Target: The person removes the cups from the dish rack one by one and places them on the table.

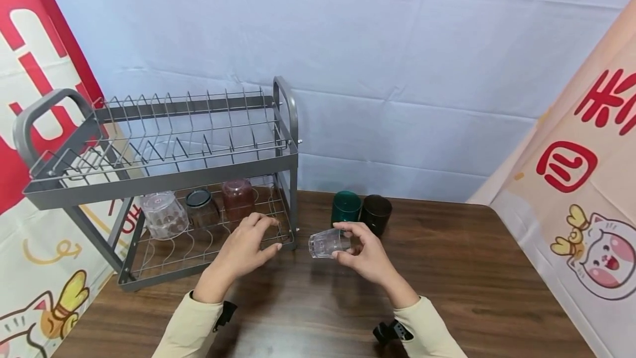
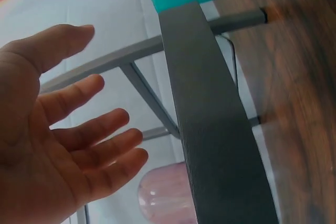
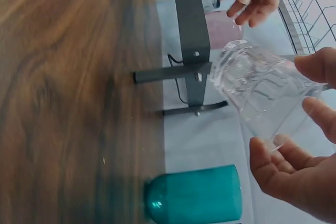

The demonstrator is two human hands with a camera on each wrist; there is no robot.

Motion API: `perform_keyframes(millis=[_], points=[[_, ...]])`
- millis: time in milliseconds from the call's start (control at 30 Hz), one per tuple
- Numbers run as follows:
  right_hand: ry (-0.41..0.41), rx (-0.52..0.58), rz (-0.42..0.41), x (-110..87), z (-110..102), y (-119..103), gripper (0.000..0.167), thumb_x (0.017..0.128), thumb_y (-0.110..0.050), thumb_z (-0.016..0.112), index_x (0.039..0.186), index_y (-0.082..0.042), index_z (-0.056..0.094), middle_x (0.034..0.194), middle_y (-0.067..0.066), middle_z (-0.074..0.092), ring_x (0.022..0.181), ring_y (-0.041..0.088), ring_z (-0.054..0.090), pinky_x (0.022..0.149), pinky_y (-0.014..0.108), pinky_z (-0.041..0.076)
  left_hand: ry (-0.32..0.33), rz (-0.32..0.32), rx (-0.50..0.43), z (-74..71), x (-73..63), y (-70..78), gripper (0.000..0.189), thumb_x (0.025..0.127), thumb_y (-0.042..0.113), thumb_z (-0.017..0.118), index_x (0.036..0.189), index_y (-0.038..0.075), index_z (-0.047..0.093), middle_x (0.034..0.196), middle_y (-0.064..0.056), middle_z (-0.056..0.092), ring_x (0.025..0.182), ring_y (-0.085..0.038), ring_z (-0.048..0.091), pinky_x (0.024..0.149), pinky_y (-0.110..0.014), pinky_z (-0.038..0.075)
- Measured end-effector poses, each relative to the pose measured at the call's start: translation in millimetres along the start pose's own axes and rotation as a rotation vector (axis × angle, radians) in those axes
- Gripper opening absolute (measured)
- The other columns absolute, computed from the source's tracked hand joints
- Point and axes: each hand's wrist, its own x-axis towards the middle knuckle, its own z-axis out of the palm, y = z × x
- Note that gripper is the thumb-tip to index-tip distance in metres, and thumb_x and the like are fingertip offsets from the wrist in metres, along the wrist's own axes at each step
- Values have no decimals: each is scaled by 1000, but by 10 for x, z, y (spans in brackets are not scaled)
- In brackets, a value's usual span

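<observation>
My right hand (image 1: 366, 253) grips a clear glass (image 1: 328, 243) near its rim, the glass tipped on its side with its base toward the dish rack (image 1: 164, 178). In the right wrist view, fingers and thumb curl round the rim end of that glass (image 3: 262, 90). The left hand (image 1: 245, 247) is held in front of the rack's lower right part, fingers spread and holding nothing; its palm shows in the left wrist view (image 2: 58, 129). On the lower tier sit a clear glass (image 1: 164, 215), a dark grey glass (image 1: 202, 210) and a pink glass (image 1: 238, 199), all upside down.
A teal glass (image 1: 346, 207) and a dark brown glass (image 1: 376, 214) stand on the wooden table (image 1: 462, 269) behind the right hand. The rack's upper tier (image 1: 199, 131) has wire slots. A pale cloth (image 1: 372, 70) hangs at the back, with printed banners (image 1: 586, 192) at both sides.
</observation>
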Motion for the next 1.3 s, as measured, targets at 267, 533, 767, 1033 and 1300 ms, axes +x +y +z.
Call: perform_keyframes(millis=[267, 533, 767, 1033, 1300], points=[[-13, -189, -5, -55, -150, 100, 53, 72, -7, 79, 122, -18, 61, 121, 6, 51, 98, 29, 50, 56, 27, 44, -50, -85, 41, -91, 16, -80, 47, 77, 28, 75, 116, 7, 58, 105, -12, 54, 92, -30, 53, 74, -46, 45], [-39, -260, 22, -93, -288, 86, 52, 75, -11, 77, 124, -17, 60, 119, 6, 49, 86, 28, 47, 58, 28, 42, -105, -142, 52, -192, 35, -141, 46, 78, 31, 74, 115, 8, 60, 105, -13, 53, 91, -31, 54, 69, -46, 47], [-40, -325, 35, -115, -403, 156, 52, 75, -11, 77, 123, -16, 60, 116, 7, 50, 85, 26, 48, 61, 32, 42, -193, -197, 58, -290, 47, -185, 48, 78, 32, 74, 116, 6, 60, 101, -14, 53, 85, -31, 56, 67, -47, 47], [-117, -402, 42, -103, -554, 219, 50, 73, -9, 77, 121, -14, 61, 110, 10, 52, 92, 28, 53, 73, 41, 44, -316, -262, 12, -416, 95, -200, 50, 80, 31, 72, 120, 5, 57, 101, -11, 52, 80, -21, 54, 73, -43, 45], [-161, -480, 44, -72, -658, 317, 49, 71, -9, 77, 118, -15, 63, 107, 8, 52, 90, 23, 51, 74, 41, 43, -334, -275, 4, -483, 138, -223, 50, 80, 30, 72, 121, 5, 57, 107, -14, 52, 90, -28, 55, 77, -46, 44]])
